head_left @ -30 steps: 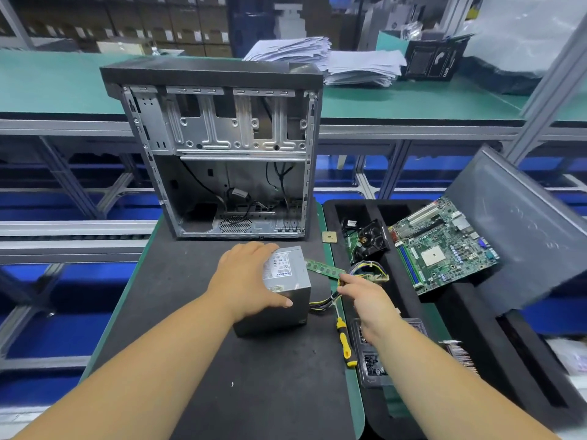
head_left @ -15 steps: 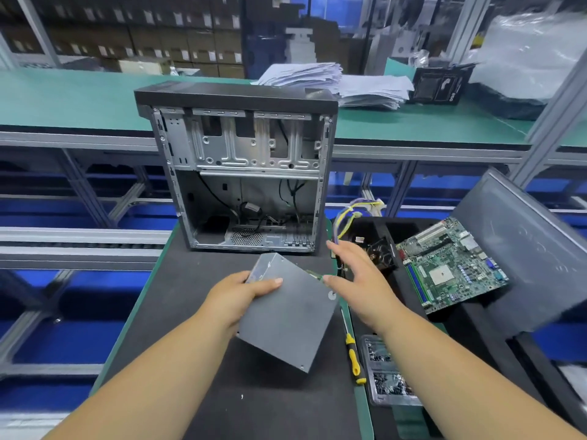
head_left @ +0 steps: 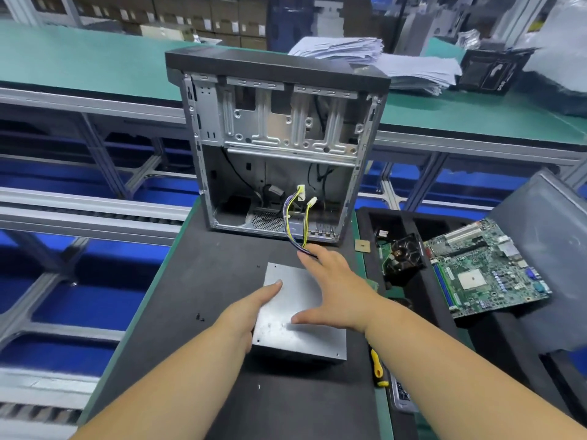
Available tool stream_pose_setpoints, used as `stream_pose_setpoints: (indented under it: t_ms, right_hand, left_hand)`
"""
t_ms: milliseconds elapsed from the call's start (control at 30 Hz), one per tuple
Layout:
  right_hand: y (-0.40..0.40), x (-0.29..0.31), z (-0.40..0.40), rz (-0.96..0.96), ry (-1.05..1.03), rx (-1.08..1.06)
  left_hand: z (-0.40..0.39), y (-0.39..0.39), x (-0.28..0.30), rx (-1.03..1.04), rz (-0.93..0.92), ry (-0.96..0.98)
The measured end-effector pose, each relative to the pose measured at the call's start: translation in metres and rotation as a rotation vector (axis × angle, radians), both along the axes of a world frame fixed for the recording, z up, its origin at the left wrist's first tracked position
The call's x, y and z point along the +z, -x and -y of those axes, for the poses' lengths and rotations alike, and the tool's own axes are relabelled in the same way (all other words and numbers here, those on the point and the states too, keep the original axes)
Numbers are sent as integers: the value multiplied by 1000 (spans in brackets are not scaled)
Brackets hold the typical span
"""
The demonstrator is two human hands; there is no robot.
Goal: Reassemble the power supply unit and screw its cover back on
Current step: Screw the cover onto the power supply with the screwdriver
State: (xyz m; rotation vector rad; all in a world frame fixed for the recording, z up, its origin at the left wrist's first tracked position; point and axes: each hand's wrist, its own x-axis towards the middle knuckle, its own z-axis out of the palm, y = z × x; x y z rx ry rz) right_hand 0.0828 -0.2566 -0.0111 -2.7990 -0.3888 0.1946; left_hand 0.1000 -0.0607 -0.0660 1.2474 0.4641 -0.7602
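Observation:
The power supply unit (head_left: 305, 339) lies flat on the black mat with a bare metal face up. My left hand (head_left: 247, 312) grips its left edge, thumb on top. Across the far part of that face rests my right hand (head_left: 336, 290), fingers spread and straight. The unit's yellow and purple cables (head_left: 295, 214) arch up from under my right fingertips toward the open computer case (head_left: 276, 131), which stands just behind. A yellow-handled screwdriver (head_left: 378, 369) lies to the right of the unit, partly hidden by my right forearm.
To the right, a black foam tray (head_left: 422, 312) holds a motherboard (head_left: 482, 268) and a fan (head_left: 406, 258). A grey side panel (head_left: 556, 249) leans at the far right. A few tiny dark screws (head_left: 199, 317) lie on the mat to the left. A box of small parts (head_left: 400, 395) sits beyond the screwdriver.
The power supply unit went from tilted up in my left hand to lying flat, bare side up. My right hand moved onto its top, and the cables swung over toward the case.

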Motion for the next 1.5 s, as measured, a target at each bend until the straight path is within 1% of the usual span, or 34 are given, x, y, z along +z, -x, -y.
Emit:
stream_pose_setpoints:
  t_ms: [133, 167, 233, 333, 467, 633, 733, 800, 867, 933, 1000, 1033, 1133, 1200, 1333, 1433, 1500]
  right_hand:
    - [-9, -11, -4, -25, -27, -9]
    - [-11, -13, -4, -31, -34, -11]
    - [-14, -14, -4, -40, -54, -21]
    - [-18, -14, -5, -72, -71, -25]
    - [-22, -14, -6, -103, -81, -16]
    - [-24, -12, -4, -119, -94, 3]
    - [-27, -9, -4, -133, -118, 6]
    - [-28, -7, -1, -155, -181, -42]
    - [-25, -4, 10, -157, -296, -156]
    - [-19, -4, 30, -97, -322, -273]
    - [-6, -5, 53, -35, -267, -379]
    - [1, -6, 64, -27, -242, -440]
    - [22, -13, 92, -100, -173, -607]
    - [34, -21, 103, -161, -80, -662]
    - [48, -46, 105, -182, 131, -617]
    - [50, -68, 97, -235, 232, -523]
    - [49, -78, 94, -240, 265, -482]
  left_hand:
    - [-5, -9, -1, -94, -1, -22]
    - [-7, -11, 1, -130, 1, -47]
    - [-8, -17, 4, -191, 21, -162]
    - [-8, -25, 5, -231, 18, -290]
    - [-12, -29, 5, -288, 29, -325]
    - [-13, -25, 0, -286, 88, -442]
    - [-12, -24, 2, -320, 93, -500]
    - [-13, -23, 3, -319, 88, -490]
    - [-13, -21, 7, -288, 113, -490]
    - [-14, -19, 12, -243, 239, -611]
    - [-15, -16, 21, -159, 400, -726]
    - [-15, -15, 27, -119, 468, -727]
    - [-8, -10, 44, -73, 647, -654]
    - [0, -6, 55, -80, 728, -619]
    - [20, 7, 69, -84, 791, -558]
    - [33, 18, 73, -109, 814, -557]
    - [40, 24, 75, -112, 818, -557]
